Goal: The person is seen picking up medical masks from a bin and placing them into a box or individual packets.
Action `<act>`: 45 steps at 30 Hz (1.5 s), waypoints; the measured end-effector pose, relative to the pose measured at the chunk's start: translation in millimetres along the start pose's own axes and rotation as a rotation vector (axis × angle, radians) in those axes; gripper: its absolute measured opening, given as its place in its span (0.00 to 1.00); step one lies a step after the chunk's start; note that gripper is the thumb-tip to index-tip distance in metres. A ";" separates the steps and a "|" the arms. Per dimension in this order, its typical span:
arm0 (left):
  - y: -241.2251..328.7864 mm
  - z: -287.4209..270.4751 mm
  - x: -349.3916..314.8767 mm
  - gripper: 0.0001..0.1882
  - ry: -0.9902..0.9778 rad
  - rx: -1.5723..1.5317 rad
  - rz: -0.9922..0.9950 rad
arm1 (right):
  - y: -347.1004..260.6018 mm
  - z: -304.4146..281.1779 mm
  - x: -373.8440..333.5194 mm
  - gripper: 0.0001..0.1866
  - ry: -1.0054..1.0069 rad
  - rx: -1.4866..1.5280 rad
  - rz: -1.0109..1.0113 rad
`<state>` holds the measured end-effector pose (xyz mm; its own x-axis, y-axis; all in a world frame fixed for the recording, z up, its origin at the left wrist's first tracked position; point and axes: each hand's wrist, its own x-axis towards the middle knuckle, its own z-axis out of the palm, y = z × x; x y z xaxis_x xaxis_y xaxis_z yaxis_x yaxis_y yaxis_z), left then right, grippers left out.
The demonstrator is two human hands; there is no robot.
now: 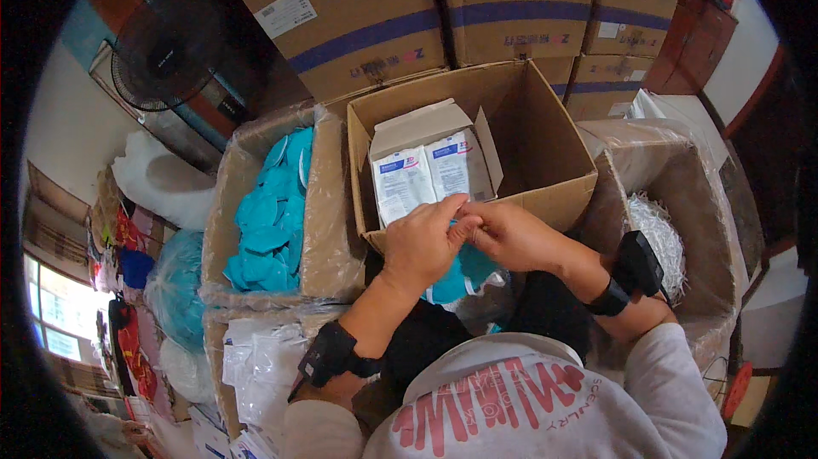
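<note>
My left hand [419, 242] and my right hand [515, 236] meet in front of my chest, fingertips pinched together at one spot. Whatever lies between them is too small or too covered to make out. Teal cup-shaped pieces, like face masks [456, 282], show just below the hands over my lap, partly hidden. Right beyond my fingers, a small white box [413, 125] stands with its flap up inside an open brown carton [558, 191]. Two rows of white printed packets [405, 178] fill that box.
At left, a plastic-lined carton [328, 229] holds many teal masks [268, 220]. Below it lie white pouches [260, 365]. On the right, another lined carton [711, 238] contains white stringy straps [660, 238]. Stacked closed cartons [520, 8] rise behind; a black fan [166, 50] stands far left.
</note>
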<state>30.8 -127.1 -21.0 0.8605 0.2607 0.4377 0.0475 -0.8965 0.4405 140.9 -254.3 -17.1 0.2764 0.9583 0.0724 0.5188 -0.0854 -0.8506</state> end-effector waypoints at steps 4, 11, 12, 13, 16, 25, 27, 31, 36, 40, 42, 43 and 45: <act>-14.0 -7.0 6.4 0.16 0.114 -0.198 -0.248 | 9.5 -0.7 -8.8 0.14 0.220 0.168 0.012; -35.3 -8.1 -0.1 0.24 0.425 -0.656 -0.584 | -12.6 8.1 -22.0 0.35 0.402 -0.336 -0.383; -34.2 -4.7 -0.4 0.25 0.479 -0.704 -0.609 | -11.8 15.6 -17.3 0.34 0.311 -0.213 -0.328; -32.1 -1.9 -0.6 0.26 0.534 -0.752 -0.634 | -10.6 22.8 -12.0 0.33 0.220 -0.091 -0.272; -23.1 0.4 -5.2 0.26 0.699 -0.966 -0.696 | -19.8 24.1 -7.3 0.27 0.008 0.164 -0.133; -33.3 -20.0 -24.0 0.18 0.222 -0.754 -0.274 | -18.9 7.3 12.5 0.18 0.429 0.084 -0.492; -31.6 -25.5 -23.3 0.19 0.178 -0.622 -0.204 | -26.6 2.5 11.4 0.16 0.081 0.256 -0.261; -47.8 -43.5 -21.7 0.21 0.514 -0.539 -0.424 | -5.0 11.1 6.1 0.11 0.108 0.299 -0.156; -61.8 -87.3 2.1 0.23 1.011 -0.896 -0.698 | 39.3 3.9 -38.3 0.14 -0.085 0.505 0.233; -71.4 -76.2 -5.3 0.24 0.826 -0.598 -0.599 | 51.0 7.9 -45.7 0.17 -0.292 0.447 0.147; -59.8 -69.6 -0.3 0.23 0.755 -0.479 -0.538 | 31.1 0.3 -30.9 0.22 0.018 0.326 0.059; -55.9 -67.7 0.7 0.23 0.734 -0.394 -0.497 | 23.7 -1.2 -19.0 0.25 0.116 0.220 -0.114; -42.6 -60.6 5.4 0.20 0.702 -0.263 -0.403 | 6.4 6.6 -2.4 0.30 0.207 0.116 -0.301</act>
<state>2.6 -65.8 10.1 0.2845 0.7816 0.5550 0.0879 -0.5978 0.7968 138.2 -255.3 -26.2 0.2892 0.8596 0.4212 0.5100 0.2339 -0.8277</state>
